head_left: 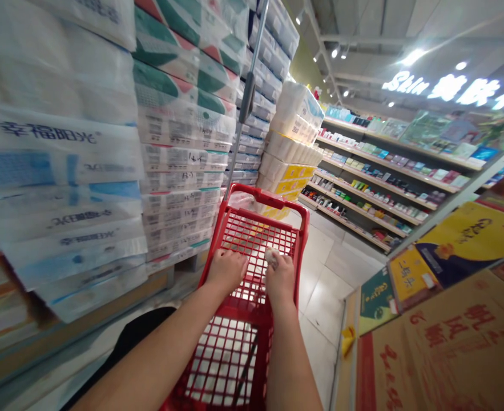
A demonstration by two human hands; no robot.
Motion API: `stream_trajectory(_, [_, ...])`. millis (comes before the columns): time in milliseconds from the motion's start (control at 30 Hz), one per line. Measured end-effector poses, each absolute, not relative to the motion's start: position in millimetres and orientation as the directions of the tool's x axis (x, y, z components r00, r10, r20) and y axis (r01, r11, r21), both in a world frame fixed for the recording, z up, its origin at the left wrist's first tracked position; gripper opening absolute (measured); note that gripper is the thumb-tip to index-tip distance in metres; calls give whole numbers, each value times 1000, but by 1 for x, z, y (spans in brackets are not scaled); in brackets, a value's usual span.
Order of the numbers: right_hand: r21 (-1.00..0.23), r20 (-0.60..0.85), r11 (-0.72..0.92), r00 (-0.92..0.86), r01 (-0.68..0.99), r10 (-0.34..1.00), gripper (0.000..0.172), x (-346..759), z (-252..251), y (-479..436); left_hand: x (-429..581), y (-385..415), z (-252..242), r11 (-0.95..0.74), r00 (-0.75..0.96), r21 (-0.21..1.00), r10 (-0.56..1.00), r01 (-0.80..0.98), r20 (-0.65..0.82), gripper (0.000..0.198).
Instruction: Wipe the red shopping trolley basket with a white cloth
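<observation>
A red plastic shopping cart [258, 308] with mesh panels stands in front of me, its raised rim at the far end. My left hand [228, 269] is closed in a fist above the mesh on the left; whatever it may hold is hidden. On the right side, my right hand [281, 278] is closed too, pinching a small crumpled whitish thing [271, 256], perhaps a tissue. Both forearms reach forward over the near part of the cart. Whether either hand touches the cart I cannot tell.
Tall stacks of wrapped paper rolls [59, 160] and tissue packs [183, 125] line the left. A metal pole [248, 91] rises by the cart's far left corner. Cardboard boxes [452, 337] stand close on the right. Shelves [375, 165] lie beyond the tiled floor [320, 268].
</observation>
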State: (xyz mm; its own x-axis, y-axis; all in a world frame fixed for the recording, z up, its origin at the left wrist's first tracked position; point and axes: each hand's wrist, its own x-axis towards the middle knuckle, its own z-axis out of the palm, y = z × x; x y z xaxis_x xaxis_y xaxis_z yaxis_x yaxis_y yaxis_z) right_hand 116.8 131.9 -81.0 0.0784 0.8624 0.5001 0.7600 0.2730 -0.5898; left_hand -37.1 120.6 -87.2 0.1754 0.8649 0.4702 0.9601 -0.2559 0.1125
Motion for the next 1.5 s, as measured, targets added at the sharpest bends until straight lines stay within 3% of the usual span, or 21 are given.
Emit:
stream_trajectory(167, [-634, 401, 379, -132, 674, 906, 33, 110, -79, 126, -37, 121, -87, -249, 168, 123, 873, 961, 458, 29])
stream_trajectory(333, [-639, 365, 219, 40, 738, 930, 22, 106, -76, 123, -36, 121, -87, -248, 168, 119, 872, 961, 460, 33])
stream_trajectory(467, [-652, 306, 298, -117, 698, 945, 18, 107, -75, 121, -36, 123, -88, -250, 172, 118, 874, 961, 455, 33])
stream_trajectory(633, [-659, 356, 187, 83, 728, 931, 20, 111, -72, 120, -37, 123, -87, -248, 176, 101, 871, 963, 459, 32])
stream_trajectory(767, [-630, 317, 358, -193, 689, 929, 24, 106, -72, 118, -37, 123, -86, -256, 184, 116, 883, 960, 432, 31])
stream_trajectory(833, [-643, 320, 350, -177, 681, 931, 24, 106, -72, 117, -37, 123, -87, -264, 182, 133, 881, 955, 436, 31])
stream_trajectory(967, [-656, 343, 202, 48, 728, 938, 19, 109, -70, 117, -37, 123, -88, -261, 168, 151, 876, 953, 453, 31])
stream_trajectory(1133, [-642, 278, 347, -214, 683, 936, 20, 107, -71, 115, -37, 123, -88, -262, 177, 141, 882, 955, 437, 32])
stream_trajectory(1300, [-637, 313, 130, 101, 760, 944, 15, 116, -72, 121, -37, 122, -88, -261, 184, 111, 869, 959, 459, 33])
stream_trajectory(1433, [-555, 308, 268, -105, 787, 946, 17, 113, -74, 121, -36, 122, -88, -252, 177, 118, 879, 961, 442, 31])
stream_trajectory(1500, [-573, 324, 286, -108, 768, 940, 18, 113, -74, 121, -36, 122, -87, -251, 176, 119, 881, 961, 439, 31])
